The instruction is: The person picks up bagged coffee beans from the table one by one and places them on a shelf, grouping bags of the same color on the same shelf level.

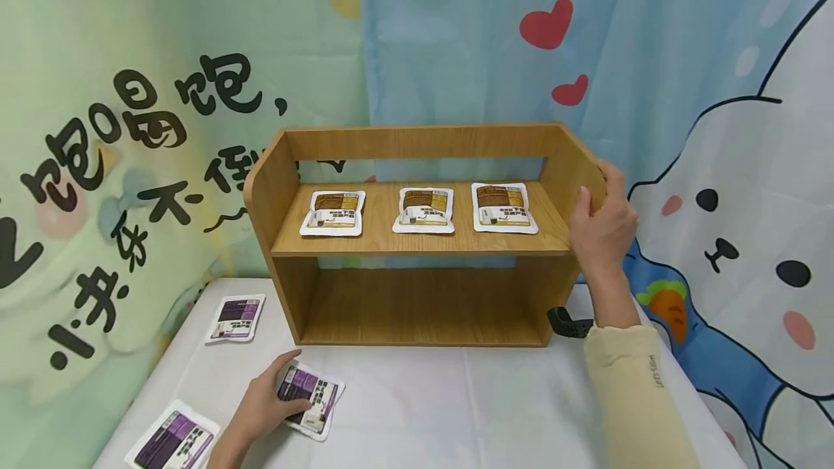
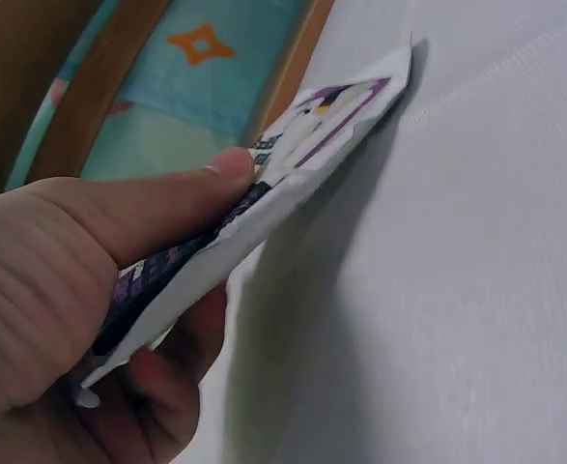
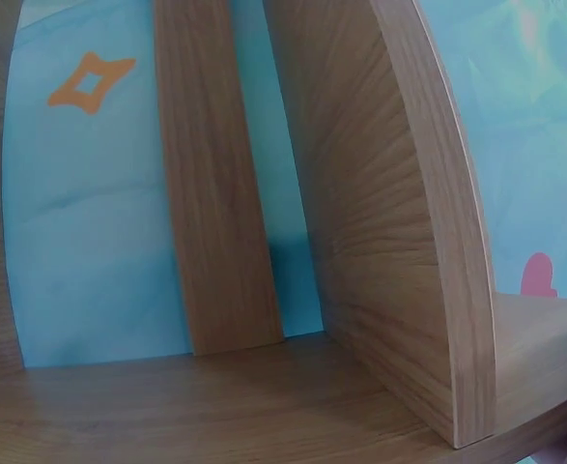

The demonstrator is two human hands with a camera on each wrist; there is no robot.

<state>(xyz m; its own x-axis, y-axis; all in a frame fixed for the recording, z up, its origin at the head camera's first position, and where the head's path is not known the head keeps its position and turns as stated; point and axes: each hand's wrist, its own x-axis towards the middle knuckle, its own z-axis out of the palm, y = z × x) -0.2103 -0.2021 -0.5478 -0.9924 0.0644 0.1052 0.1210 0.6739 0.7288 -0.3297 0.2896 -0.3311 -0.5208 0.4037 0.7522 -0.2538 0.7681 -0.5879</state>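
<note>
My left hand [image 1: 257, 411] pinches a white sachet with a purple and dark printed label [image 1: 319, 405] above the white table. In the left wrist view the thumb lies on the label side of the sachet [image 2: 201, 271], with curled fingers beneath it. A two-tier wooden shelf [image 1: 423, 310] stands at the table's back. My right hand [image 1: 602, 230] grips its right side panel, thumb on the front edge. Three sachets with brown and gold labels, left [image 1: 334, 213], middle [image 1: 424, 211] and right [image 1: 504, 208], lie along the upper tier.
Two more purple-labelled sachets lie on the table at the left, one near the shelf [image 1: 236, 318] and one at the front [image 1: 174, 440]. A printed curtain [image 1: 456, 42] hangs behind the shelf. On my right wrist sits a black strap [image 1: 570, 324].
</note>
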